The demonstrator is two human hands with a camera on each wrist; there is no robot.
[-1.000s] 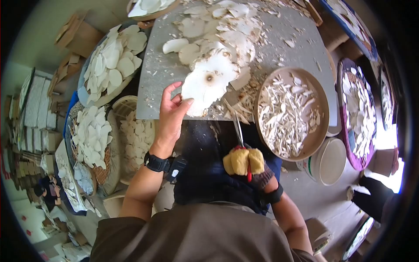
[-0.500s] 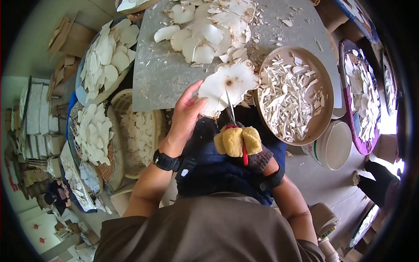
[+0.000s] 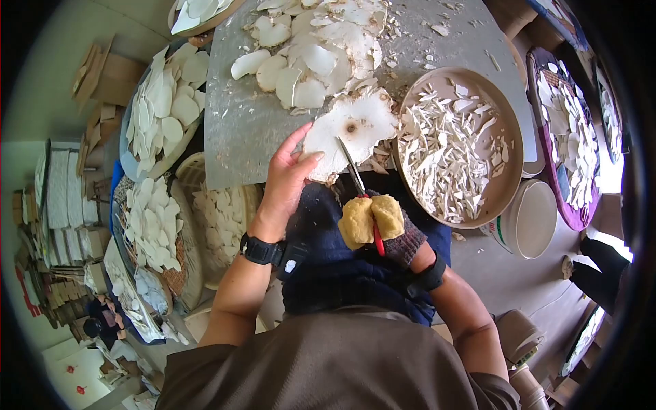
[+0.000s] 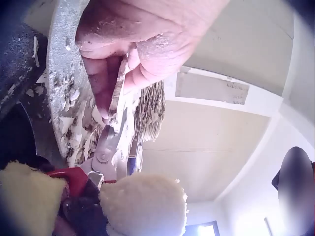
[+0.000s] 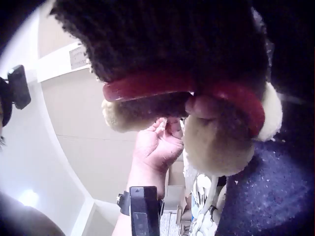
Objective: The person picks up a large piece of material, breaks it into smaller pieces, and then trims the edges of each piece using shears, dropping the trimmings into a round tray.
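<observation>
My bare left hand point(image 3: 287, 174) pinches the near left edge of a thin, flat white piece point(image 3: 372, 123) with a ragged brown rim and a dark spot in its middle. Scissors point(image 3: 352, 169) with red handles are gripped in my right hand point(image 3: 408, 244), which wears a dark knitted glove. Thick yellow padding point(image 3: 355, 222) surrounds the fingers and handles. One blade lies across the face of the white piece, its tip just short of the dark spot. From the left wrist, the scissors' pivot point(image 4: 102, 156) shows just below the pinching fingertips.
A round tray point(image 3: 509, 113) of white slivers sits at the table's right corner. More flat white pieces point(image 3: 311, 61) lie piled on the grey table point(image 3: 232, 147) among scraps. Baskets of white pieces point(image 3: 164, 102) stand on the left; a white bucket point(image 3: 533, 222) is below the tray.
Both hands have come together over the table edge. The scissors have risen from below the table edge onto the white piece, which has moved slightly right and lower relative to the pile.
</observation>
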